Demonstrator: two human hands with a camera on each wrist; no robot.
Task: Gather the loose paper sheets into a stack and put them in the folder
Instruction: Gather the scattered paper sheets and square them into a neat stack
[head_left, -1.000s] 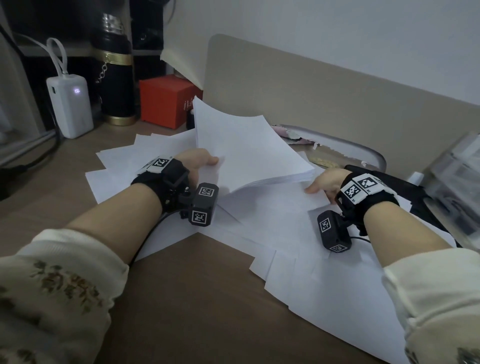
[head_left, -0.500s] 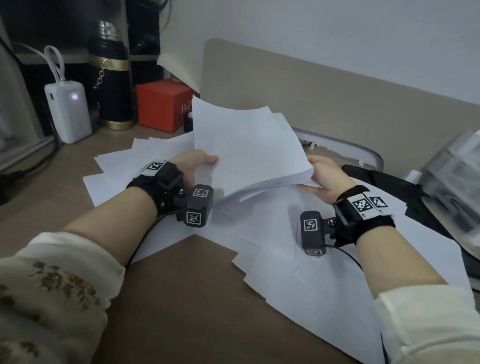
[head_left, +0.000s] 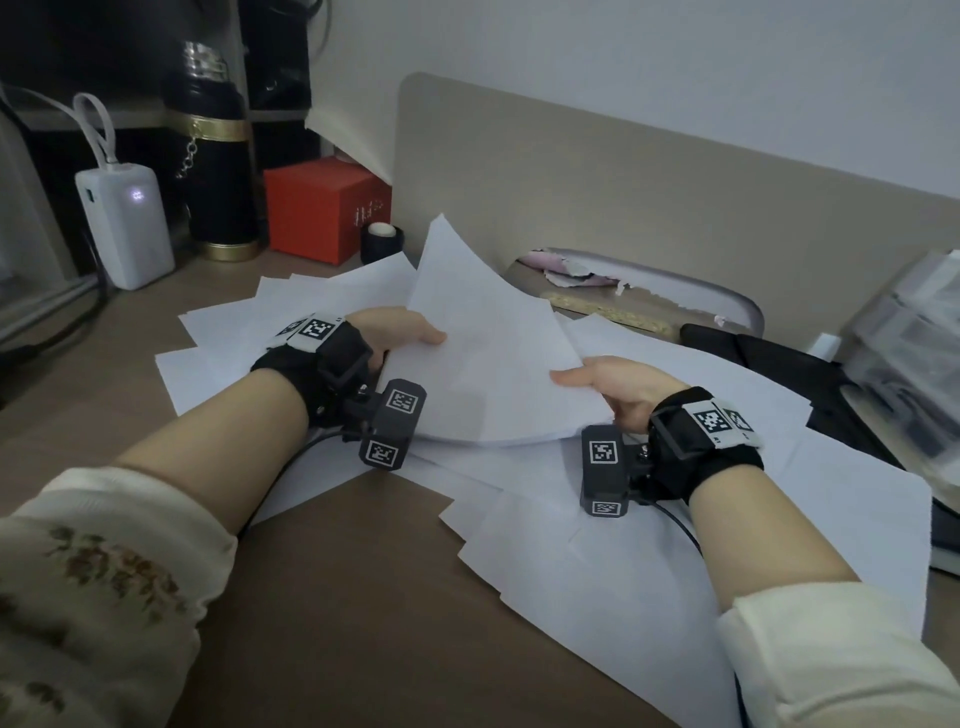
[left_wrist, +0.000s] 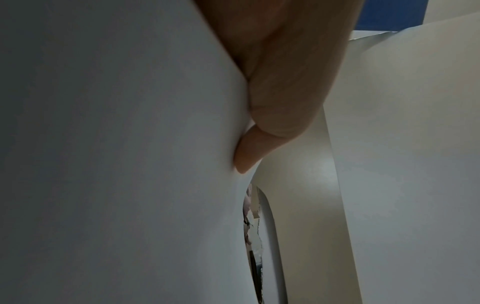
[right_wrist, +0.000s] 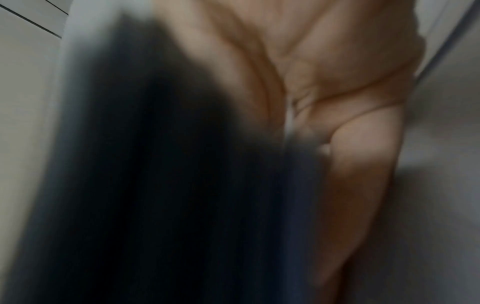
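Note:
A stack of white paper (head_left: 488, 358) is held tilted above the desk, its far corner raised. My left hand (head_left: 405, 338) grips its left edge, thumb on top. My right hand (head_left: 608, 384) grips its right edge, thumb on top, fingers underneath. In the left wrist view a fingertip (left_wrist: 246, 156) presses against the underside of the stack (left_wrist: 116, 144). The right wrist view is blurred and shows palm and thumb against the stack's dark edge (right_wrist: 168, 174). More loose sheets (head_left: 701, 561) lie spread over the desk. A dark folder (head_left: 779, 364) lies at the right, partly under the sheets.
At the back left stand a white power bank (head_left: 124, 223), a black flask (head_left: 218, 156) and a red box (head_left: 322, 208). A beige panel (head_left: 623, 208) runs along the back. A clear plastic organiser (head_left: 914, 338) sits at the right edge. Bare brown desk (head_left: 353, 597) lies between my arms.
My right hand left the flat sheets and took hold of the stack's right edge. The stack has swung lower and nearer to me, now held by both hands.

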